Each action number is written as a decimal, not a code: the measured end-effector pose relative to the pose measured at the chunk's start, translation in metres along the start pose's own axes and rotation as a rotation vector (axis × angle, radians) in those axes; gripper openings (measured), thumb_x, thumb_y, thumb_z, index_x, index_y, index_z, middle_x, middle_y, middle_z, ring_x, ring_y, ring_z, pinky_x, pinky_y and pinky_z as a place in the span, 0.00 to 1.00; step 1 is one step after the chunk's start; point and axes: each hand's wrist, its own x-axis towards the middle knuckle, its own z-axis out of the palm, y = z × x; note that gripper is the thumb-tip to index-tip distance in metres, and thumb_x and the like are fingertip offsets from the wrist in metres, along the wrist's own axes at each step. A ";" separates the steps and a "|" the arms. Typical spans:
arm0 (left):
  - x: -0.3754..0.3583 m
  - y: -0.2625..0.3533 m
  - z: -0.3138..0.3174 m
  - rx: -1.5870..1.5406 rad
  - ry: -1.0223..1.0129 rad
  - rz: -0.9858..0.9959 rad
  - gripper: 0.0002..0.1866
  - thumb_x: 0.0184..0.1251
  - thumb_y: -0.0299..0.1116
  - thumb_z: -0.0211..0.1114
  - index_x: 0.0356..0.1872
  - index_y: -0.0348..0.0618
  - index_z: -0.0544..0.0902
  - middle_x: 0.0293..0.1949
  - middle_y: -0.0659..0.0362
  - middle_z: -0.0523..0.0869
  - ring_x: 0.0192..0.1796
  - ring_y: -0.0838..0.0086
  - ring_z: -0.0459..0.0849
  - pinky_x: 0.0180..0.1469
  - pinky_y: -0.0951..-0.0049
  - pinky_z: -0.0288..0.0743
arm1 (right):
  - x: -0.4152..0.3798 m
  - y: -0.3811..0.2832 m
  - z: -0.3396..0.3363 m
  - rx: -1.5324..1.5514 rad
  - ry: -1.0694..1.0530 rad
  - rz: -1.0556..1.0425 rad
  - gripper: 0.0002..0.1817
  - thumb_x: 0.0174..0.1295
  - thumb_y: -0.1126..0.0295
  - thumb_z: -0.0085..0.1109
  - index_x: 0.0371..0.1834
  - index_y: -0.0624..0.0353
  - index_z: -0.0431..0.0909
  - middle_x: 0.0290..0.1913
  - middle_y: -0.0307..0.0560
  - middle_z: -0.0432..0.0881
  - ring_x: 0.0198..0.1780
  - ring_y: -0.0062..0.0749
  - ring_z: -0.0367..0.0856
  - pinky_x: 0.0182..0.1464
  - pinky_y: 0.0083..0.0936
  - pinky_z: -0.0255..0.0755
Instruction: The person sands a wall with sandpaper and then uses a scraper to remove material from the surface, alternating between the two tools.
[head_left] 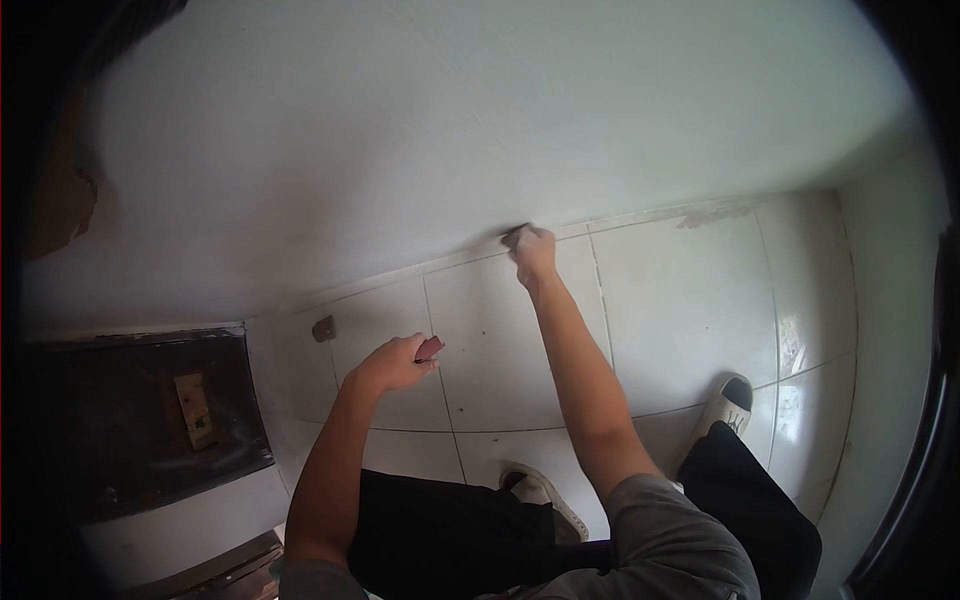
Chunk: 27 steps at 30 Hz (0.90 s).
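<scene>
My right hand is closed with the arm stretched out, right where the white wall meets the tiled floor. A dark flat piece shows at its fingers against the foot of the wall, slightly blurred. Further left and nearer to my body, my left hand is closed around a reddish-brown piece that looks like folded sandpaper. It hovers over the floor tiles, with the piece sticking out past the thumb side.
A small brown piece lies on the floor to the left. Beyond it is a dark surface bearing a yellowish block. My shoes stand on the tiles. A side wall borders the right.
</scene>
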 end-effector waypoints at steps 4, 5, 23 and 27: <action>0.000 0.010 -0.006 0.006 0.007 -0.031 0.22 0.75 0.49 0.68 0.46 0.35 0.78 0.38 0.44 0.87 0.41 0.53 0.85 0.46 0.57 0.77 | -0.018 -0.023 -0.008 0.131 -0.019 -0.059 0.18 0.76 0.76 0.38 0.42 0.75 0.82 0.40 0.62 0.89 0.43 0.44 0.91 0.53 0.38 0.85; -0.003 0.008 -0.006 -0.005 0.015 -0.014 0.22 0.75 0.49 0.68 0.46 0.35 0.78 0.38 0.44 0.87 0.41 0.53 0.85 0.47 0.57 0.77 | -0.019 -0.022 -0.015 0.112 0.056 -0.077 0.17 0.77 0.74 0.38 0.46 0.75 0.79 0.45 0.62 0.91 0.51 0.49 0.91 0.59 0.43 0.83; 0.007 -0.004 0.001 0.004 -0.008 -0.012 0.22 0.74 0.49 0.68 0.47 0.35 0.78 0.38 0.43 0.87 0.41 0.53 0.86 0.46 0.57 0.77 | 0.021 0.015 -0.043 -0.220 0.124 -0.408 0.19 0.81 0.75 0.36 0.40 0.75 0.79 0.38 0.62 0.90 0.40 0.40 0.92 0.47 0.32 0.88; 0.007 -0.003 0.000 0.014 -0.002 -0.001 0.23 0.75 0.49 0.68 0.47 0.35 0.78 0.39 0.43 0.88 0.42 0.52 0.87 0.47 0.56 0.77 | -0.016 -0.021 -0.027 0.069 0.118 -0.228 0.21 0.82 0.73 0.33 0.41 0.76 0.79 0.39 0.63 0.89 0.44 0.44 0.91 0.55 0.37 0.88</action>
